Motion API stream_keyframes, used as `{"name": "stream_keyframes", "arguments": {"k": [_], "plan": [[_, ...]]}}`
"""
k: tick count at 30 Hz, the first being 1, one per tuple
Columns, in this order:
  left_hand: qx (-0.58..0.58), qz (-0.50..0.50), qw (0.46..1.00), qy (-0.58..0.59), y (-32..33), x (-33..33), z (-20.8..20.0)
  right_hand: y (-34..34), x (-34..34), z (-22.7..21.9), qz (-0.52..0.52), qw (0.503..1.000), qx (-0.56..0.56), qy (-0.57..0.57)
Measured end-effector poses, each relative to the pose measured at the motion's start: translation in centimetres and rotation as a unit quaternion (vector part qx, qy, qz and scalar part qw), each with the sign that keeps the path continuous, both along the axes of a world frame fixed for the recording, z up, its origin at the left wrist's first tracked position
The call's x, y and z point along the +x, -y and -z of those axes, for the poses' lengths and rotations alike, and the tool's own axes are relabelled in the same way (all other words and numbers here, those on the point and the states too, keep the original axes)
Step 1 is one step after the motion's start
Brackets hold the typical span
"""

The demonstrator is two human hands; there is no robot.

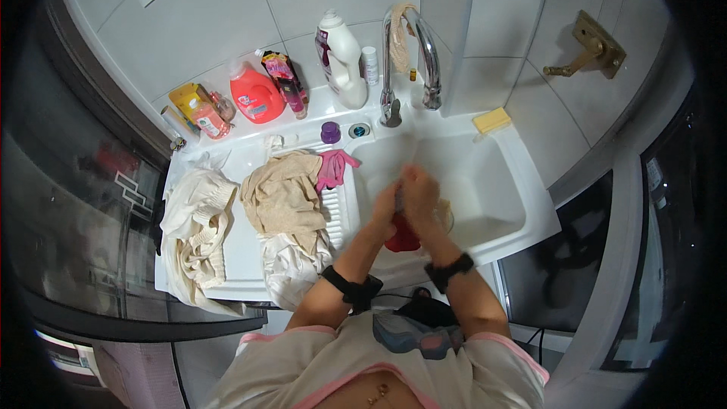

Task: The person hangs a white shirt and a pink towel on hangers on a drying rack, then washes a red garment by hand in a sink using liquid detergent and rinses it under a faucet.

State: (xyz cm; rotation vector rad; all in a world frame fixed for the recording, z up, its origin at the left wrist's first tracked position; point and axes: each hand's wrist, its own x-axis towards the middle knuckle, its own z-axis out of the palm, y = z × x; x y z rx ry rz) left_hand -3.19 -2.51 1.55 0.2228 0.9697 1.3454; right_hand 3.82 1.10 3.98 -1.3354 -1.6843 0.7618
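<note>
Over the basin of the white sink (496,212), my left hand (386,203) and my right hand (419,191) are pressed together, fingers closed. A wet-looking red cloth (402,235) is bunched in them and shows below, between my wrists. Motion blurs my fingertips, and the part of the cloth inside my grip is hidden. Beyond my hands, the chrome faucet (432,68) arches over the basin, with a beige mesh-like cloth (400,34) draped on its neck. Something pale yellowish (445,212) lies in the basin beside my right wrist, partly covered.
Left of the basin, the ribbed drainboard carries a beige garment (282,195), a white garment (198,216) and a pink cloth (333,169). A white bottle (342,60), a red jug (256,95) and a purple cap (330,132) stand behind. A yellow sponge (492,120) sits at the back-right corner.
</note>
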Motion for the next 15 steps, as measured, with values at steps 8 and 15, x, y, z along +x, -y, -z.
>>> {"name": "stream_keyframes", "arguments": {"k": [8, 15], "plan": [[0.011, 0.056, 0.997, 0.057, 0.5, 0.6, -3.2, -1.2, -0.3, 0.0, -0.008, 0.983, 0.154, 0.097], [0.117, 0.015, 0.993, 0.027, -1.0, -3.7, 4.2, 2.9, -2.9, 0.8, -0.066, 0.976, 0.197, 0.073]]}}
